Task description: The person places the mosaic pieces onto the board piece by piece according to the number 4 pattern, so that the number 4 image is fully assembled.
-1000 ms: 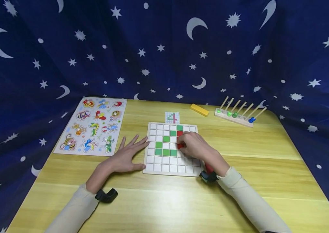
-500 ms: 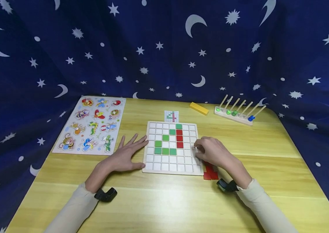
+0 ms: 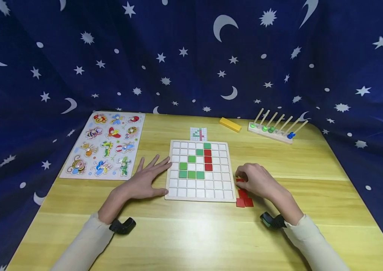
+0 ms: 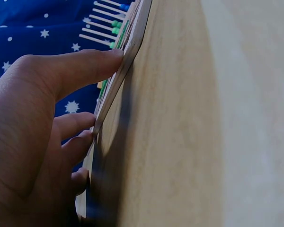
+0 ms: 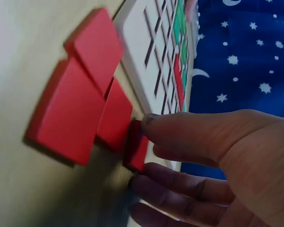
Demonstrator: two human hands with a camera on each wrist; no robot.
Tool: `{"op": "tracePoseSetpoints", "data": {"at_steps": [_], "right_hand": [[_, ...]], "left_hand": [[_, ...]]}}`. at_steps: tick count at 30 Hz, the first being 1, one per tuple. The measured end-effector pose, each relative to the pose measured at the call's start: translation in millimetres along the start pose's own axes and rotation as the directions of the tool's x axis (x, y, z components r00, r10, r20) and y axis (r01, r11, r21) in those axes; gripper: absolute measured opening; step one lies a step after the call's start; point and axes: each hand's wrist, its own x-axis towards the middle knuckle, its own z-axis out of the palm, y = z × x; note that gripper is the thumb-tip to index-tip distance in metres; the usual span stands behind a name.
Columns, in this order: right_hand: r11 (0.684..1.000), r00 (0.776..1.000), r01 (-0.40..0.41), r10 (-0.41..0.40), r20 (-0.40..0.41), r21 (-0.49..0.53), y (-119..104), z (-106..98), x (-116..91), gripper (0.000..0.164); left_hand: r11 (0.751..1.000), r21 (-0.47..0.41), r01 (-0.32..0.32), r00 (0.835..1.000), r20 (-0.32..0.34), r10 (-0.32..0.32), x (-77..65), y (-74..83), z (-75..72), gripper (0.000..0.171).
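A white wooden grid board (image 3: 199,192) lies on the table, with several green tiles (image 3: 191,174) and three red tiles (image 3: 208,159) in its squares. My left hand (image 3: 145,182) has its fingers spread, thumb and fingertips touching the board's left edge. Right of the board, my right hand (image 3: 257,181) pinches a red tile (image 5: 136,147) between thumb and fingers. Three more loose red tiles (image 5: 68,111) lie beside it, partly overlapping. A small pattern card (image 3: 198,134) with a green and red figure lies behind the board.
An insect peg puzzle (image 3: 110,128) lies at the left. A yellow block (image 3: 230,124) and a wooden peg stand (image 3: 270,133) with green and blue beads are at the back right. A dark blue starry cloth (image 3: 178,56) hangs behind the wooden table (image 3: 184,233).
My right hand has left the red tiles in the board's column, moved right and toward me to the loose red tiles, and taken hold of one. My left hand has stayed put.
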Motion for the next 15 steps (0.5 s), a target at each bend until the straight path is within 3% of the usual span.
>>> {"op": "tracePoseSetpoints", "data": {"at_steps": [4, 11, 15], "right_hand": [[1.0, 1.0, 0.001, -0.001, -0.028, 0.001, 4.8, -1.6, 1.5, 0.017], [1.0, 1.0, 0.002, -0.001, 0.028, -0.017, 6.5, -3.2, 1.1, 0.021], [1.0, 1.0, -0.002, 0.002, 0.002, -0.004, 8.3, -1.1, 4.1, 0.018]], "left_hand": [[1.0, -0.006, -0.007, 1.0, 0.001, 0.007, 1.7, 1.5, 0.1, 0.09], [1.0, -0.005, -0.001, 1.0, -0.001, 0.001, 0.9, 1.3, -1.6, 0.09], [1.0, -0.008, -0.001, 1.0, 0.001, 0.001, -0.1, 1.0, -1.1, 0.091]]}}
